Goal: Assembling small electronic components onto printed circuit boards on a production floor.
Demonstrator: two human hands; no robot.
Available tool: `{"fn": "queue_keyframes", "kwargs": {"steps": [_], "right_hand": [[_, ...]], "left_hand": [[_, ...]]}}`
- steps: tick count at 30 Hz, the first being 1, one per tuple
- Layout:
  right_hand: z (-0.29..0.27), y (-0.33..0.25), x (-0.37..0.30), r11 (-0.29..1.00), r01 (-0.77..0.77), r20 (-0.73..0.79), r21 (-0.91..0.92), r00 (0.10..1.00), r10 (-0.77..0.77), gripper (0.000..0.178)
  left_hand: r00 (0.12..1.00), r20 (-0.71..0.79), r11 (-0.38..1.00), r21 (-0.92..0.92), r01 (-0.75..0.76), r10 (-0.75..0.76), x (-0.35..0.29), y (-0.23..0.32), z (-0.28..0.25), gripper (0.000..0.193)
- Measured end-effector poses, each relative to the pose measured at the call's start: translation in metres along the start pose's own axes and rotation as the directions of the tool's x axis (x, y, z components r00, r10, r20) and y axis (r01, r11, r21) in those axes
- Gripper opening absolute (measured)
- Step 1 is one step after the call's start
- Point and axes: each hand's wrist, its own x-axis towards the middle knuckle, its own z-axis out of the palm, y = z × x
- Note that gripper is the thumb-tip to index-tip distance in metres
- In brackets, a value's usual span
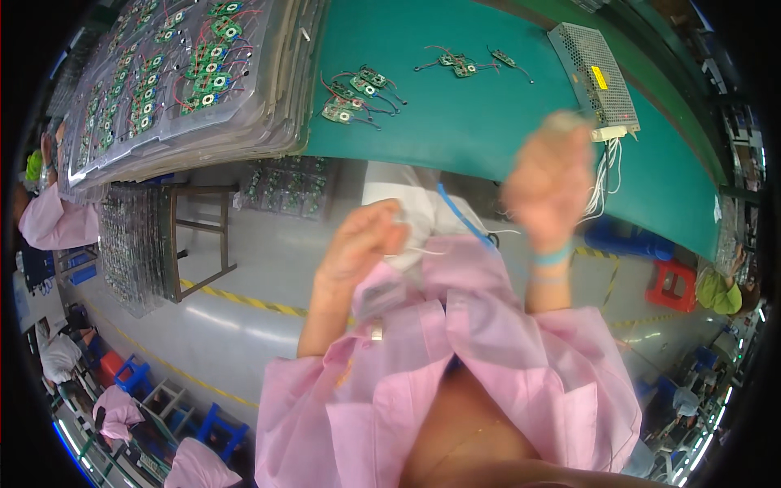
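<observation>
My left hand (358, 244) is held in front of my lap, below the bench edge, with its fingers curled closed. A thin white cord (427, 251) runs out from the curled fingers. My right hand (551, 183) is raised at the bench's front edge, near the perforated metal power supply (598, 77). Motion smears its fingers, so what they hold, if anything, does not show. A light blue wrist band (551, 257) circles the right wrist. Beyond my hands, small green circuit boards (348, 104) with red and dark wires lie in a cluster on the green bench mat (431, 130).
Stacked clear plastic trays (183, 150) full of circuit boards stand at the left. More boards (460, 65) lie farther back on the mat. White cables (606, 175) hang from the power supply. A red stool (672, 286) is on the floor at right. Other people work along both sides.
</observation>
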Motion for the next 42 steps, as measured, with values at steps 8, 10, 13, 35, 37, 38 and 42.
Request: {"fn": "queue_keyframes", "kwargs": {"steps": [8,10,13,35,37,38,42], "right_hand": [[-0.032,-0.003,0.06,-0.518,-0.109,-0.046,-0.849,0.99,-0.134,0.027],[-0.045,0.007,0.076,-0.73,-0.046,0.071,-0.681,0.989,-0.129,0.025],[-0.051,0.018,0.104,-0.702,-0.096,0.046,-0.705,0.983,-0.18,0.018],[-0.061,-0.029,0.107,-0.941,-0.057,0.288,-0.334,0.944,-0.159,0.022],[-0.072,-0.037,0.105,-0.955,-0.088,0.271,-0.282,0.948,-0.168,0.022],[-0.072,-0.036,0.104,-0.954,-0.091,0.275,-0.285,0.946,-0.173,0.022],[-0.069,-0.023,0.105,-0.955,-0.118,0.156,-0.271,0.974,-0.165,0.025]], "left_hand": [[0.984,-0.121,0.983,0.15,-0.111,0.129,0.0,-0.007,-0.012,0.027],[0.982,-0.152,0.985,0.145,-0.09,0.112,0.002,-0.011,-0.012,0.027],[0.982,-0.168,0.987,0.148,-0.057,0.082,0.0,-0.009,-0.008,0.027],[0.983,-0.163,0.979,0.197,-0.058,0.091,0.0,-0.004,-0.008,0.03],[0.981,-0.177,0.977,0.206,-0.046,0.083,0.002,-0.005,-0.005,0.03],[0.981,-0.174,0.976,0.213,-0.045,0.083,0.003,-0.005,-0.004,0.03],[0.989,-0.131,0.972,0.232,-0.04,0.072,0.006,-0.009,-0.003,0.031]]}}
